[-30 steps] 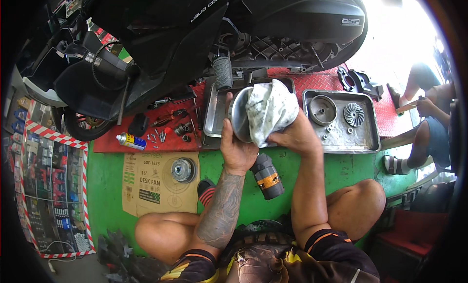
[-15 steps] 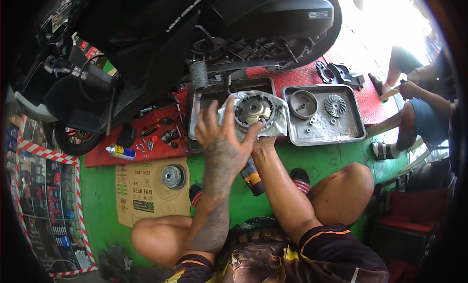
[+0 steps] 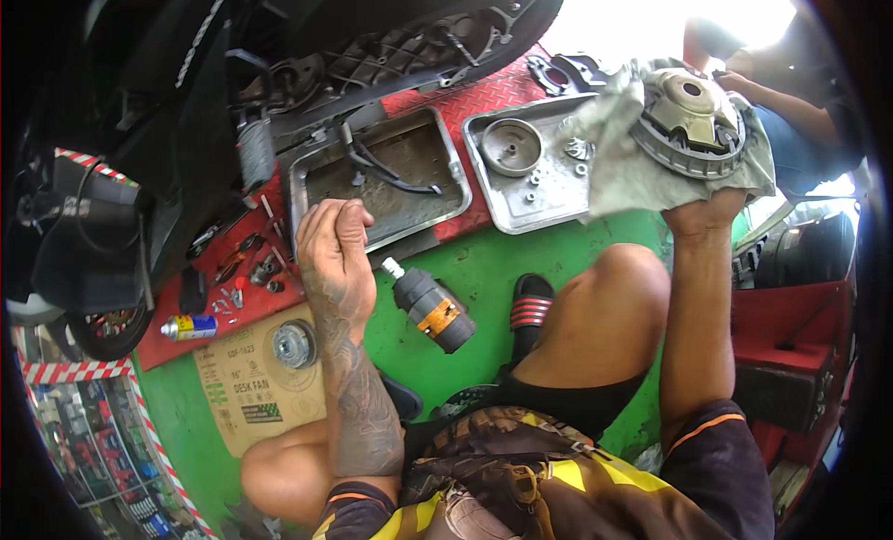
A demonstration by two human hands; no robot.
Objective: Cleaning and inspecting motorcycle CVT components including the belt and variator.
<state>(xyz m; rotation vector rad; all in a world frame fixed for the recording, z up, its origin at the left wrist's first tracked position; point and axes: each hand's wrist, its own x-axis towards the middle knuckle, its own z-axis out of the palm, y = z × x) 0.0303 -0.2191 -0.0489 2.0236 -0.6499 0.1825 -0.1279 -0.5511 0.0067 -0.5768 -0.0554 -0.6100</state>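
Note:
Raised at the far right, my right hand [image 3: 712, 213] is closed under a pale grey cloth [image 3: 619, 173]. Lying on that cloth is a round metal scooter drive part [image 3: 688, 121] with a domed, holed centre and a ribbed outer ring; the hand grips it from beneath, its fingers mostly hidden. My left hand [image 3: 337, 242] hovers by the near edge of a dark metal tray [image 3: 437, 205], fingers curled together and nothing visible in them. A black power tool with an orange band and pale tip [image 3: 435, 309] rests on the green floor right of that hand.
A second metal tray [image 3: 502, 219] holds a round drum [image 3: 512, 147], a finned wheel [image 3: 579, 147] and small rings. A scooter [image 3: 446, 38] stands behind. Tools and a spray can [image 3: 189, 328] lie left; a pulley [image 3: 295, 343] sits on cardboard [image 3: 233, 391]. Another person [image 3: 791, 112] is at right.
My right hand has carried the metal part and cloth up and rightward from over the dark tray. My left hand has drawn away, its fingers curling in. The view has shifted right.

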